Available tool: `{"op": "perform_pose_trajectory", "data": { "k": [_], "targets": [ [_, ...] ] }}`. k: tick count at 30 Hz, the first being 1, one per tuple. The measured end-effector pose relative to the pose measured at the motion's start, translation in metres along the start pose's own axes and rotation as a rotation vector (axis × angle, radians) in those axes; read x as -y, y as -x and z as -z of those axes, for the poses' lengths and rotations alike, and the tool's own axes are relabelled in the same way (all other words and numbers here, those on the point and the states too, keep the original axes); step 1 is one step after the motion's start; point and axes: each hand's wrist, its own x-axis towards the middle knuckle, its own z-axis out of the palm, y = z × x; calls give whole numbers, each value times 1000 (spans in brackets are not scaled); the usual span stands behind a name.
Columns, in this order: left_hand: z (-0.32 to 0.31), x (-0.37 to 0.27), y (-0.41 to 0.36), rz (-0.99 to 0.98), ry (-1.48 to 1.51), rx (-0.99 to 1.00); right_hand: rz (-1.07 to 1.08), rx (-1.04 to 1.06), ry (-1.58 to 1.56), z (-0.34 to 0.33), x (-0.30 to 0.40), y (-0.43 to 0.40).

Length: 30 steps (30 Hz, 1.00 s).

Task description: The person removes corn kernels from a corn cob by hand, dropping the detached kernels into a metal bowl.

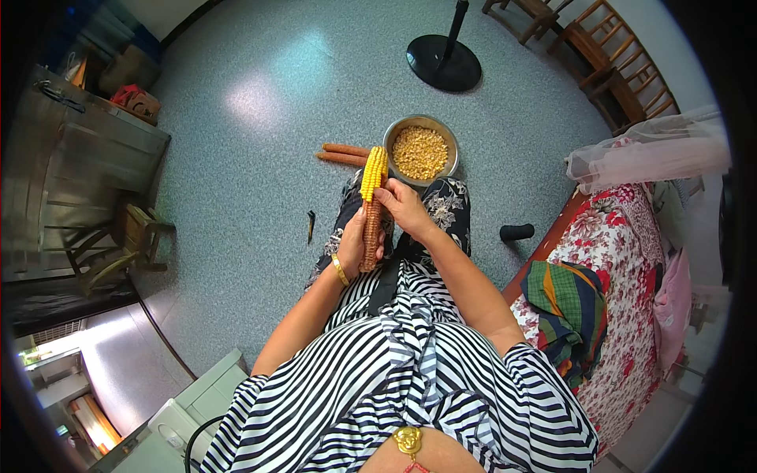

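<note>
An ear of corn (pixel 374 174) is held up over my lap, tilted slightly. Yellow kernels cover its far half, while the near half is bare reddish-brown cob (pixel 371 236). My left hand (pixel 353 241) is wrapped around the bare part. Against the side of the ear, where kernels meet bare cob, my right hand (pixel 404 207) presses its thumb, with the fingers curled. Just beyond my knees a round metal bowl (pixel 452 139) stands on the floor, holding loose corn kernels (pixel 420 152). Left of the bowl lie two stripped cobs (pixel 343 158), side by side.
A black round stand base (pixel 443 63) is on the speckled floor ahead. Wooden chairs (pixel 621 65) line the far right wall. Floral bedding (pixel 627 331) with a plaid cloth (pixel 565 313) is at right. A small wooden chair (pixel 127 242) stands at left. A small dark object (pixel 310 226) lies nearby.
</note>
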Motion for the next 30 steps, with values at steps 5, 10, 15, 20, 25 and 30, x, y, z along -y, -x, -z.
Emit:
{"op": "perform_pose_trajectory", "data": {
  "k": [5,10,15,20,25,30],
  "targets": [
    [1,1,-1,-3,-1,-7,6,21,17,1,4,0],
    [-2,-1,1,-3,1,-20,52,8,100,3,10,4],
    [0,1,-1,-8,-6,-4,181,-195,630,-8,32,21],
    [-1,1,-1,-8,-5,7,257,-271,628,-7,27,24],
    [-2,2,-1,-29,7,4,-6,-105,238,-1,5,35],
    [1,2,0,-30,17,16,-546,95,-380,15,-18,39]
  ]
}}
